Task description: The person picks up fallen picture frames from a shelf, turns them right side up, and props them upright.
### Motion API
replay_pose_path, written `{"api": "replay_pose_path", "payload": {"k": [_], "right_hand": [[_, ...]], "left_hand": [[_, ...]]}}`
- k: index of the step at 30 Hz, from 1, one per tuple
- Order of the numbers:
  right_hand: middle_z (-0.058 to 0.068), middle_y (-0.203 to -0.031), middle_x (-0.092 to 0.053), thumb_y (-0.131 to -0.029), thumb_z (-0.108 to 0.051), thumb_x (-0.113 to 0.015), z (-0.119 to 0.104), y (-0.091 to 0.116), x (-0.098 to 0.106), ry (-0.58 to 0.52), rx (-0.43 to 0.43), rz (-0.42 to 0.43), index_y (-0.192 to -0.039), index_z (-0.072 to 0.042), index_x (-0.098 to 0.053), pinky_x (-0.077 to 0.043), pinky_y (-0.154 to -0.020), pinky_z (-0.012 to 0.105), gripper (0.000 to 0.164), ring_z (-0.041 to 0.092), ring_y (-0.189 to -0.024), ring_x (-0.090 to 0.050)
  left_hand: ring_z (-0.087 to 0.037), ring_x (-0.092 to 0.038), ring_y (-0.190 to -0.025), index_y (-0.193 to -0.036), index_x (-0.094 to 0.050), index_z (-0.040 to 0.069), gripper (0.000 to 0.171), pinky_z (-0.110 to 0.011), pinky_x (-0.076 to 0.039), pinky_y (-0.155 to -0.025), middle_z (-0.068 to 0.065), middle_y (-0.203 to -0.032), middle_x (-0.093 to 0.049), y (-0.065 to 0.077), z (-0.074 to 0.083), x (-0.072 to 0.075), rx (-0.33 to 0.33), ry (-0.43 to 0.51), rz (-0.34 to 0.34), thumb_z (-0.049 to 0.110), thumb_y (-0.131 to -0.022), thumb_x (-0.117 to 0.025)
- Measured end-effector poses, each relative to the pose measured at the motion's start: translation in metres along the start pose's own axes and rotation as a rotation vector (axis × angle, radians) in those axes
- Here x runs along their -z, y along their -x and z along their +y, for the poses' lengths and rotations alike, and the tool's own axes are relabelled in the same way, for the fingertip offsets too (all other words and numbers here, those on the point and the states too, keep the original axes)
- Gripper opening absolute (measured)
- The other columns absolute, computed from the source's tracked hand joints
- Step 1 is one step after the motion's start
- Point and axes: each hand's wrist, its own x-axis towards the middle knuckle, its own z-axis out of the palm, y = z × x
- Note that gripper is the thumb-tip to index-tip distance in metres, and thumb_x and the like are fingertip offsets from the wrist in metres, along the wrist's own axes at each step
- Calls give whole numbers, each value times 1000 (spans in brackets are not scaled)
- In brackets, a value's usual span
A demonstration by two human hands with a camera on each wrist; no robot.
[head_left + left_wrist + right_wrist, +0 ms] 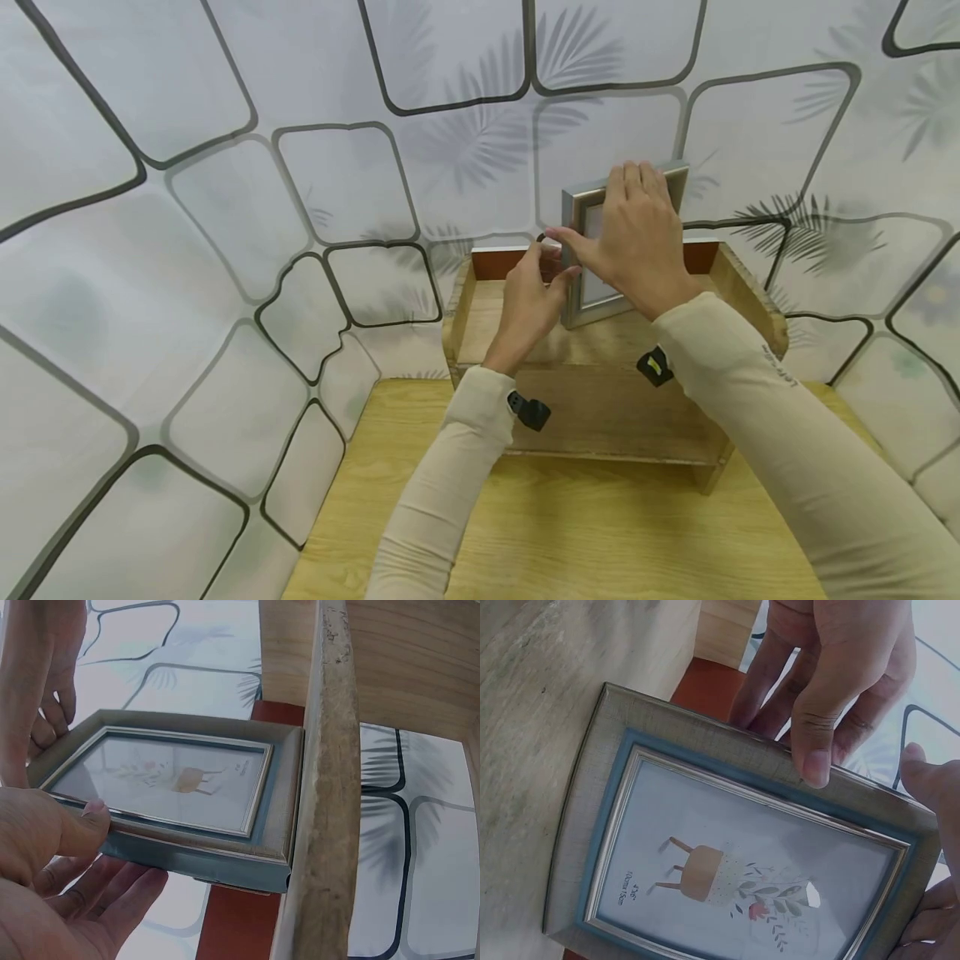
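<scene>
A silver picture frame [592, 292] with a blue-grey inner border stands upright on the upper tier of a small wooden shelf [611, 408]. Its insert [705, 874] carries a drawing of a legged planter with leaves. My left hand [528, 300] grips the frame's left side, thumb on the front edge and fingers behind, as the left wrist view shows. Over the top edge lies my right hand [637, 233], its thumb toward the left side and its fingers reaching behind. The frame's lower end [289, 795] is right at the shelf's wooden board [326, 787].
The shelf has raised side panels [738, 287] and a red-brown back strip [498, 265]. It stands on a yellow wood-grain table [525, 533], close to patterned wall fabric [465, 183]. Black straps with small devices [530, 412] sit on both wrists.
</scene>
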Motion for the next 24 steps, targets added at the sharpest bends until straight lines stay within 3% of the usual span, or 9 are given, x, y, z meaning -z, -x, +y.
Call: {"api": "replay_pose_path", "payload": {"k": [9,24], "right_hand": [[41,-147,-39,-87,-60,-72,2,0,-2,-4,-12,-17,-142,23,-36,-16,-123,47,106,51,-144,-31],[38,-143,-44,-89,-42,-75,6,-1,-2,-120,10,9,-139,21,-41,-16,-123,45,88,50,-143,-32]], "left_hand": [[-23,-68,-100,-120,-61,-2,34,-25,-55,-84,-14,-109,-71,2,1,-3,4,2,15,18,-96,-72],[-21,-69,-96,-119,-63,-1,32,-21,-54,-80,-12,-107,-71,5,3,-5,-5,3,36,17,-95,-73]]}}
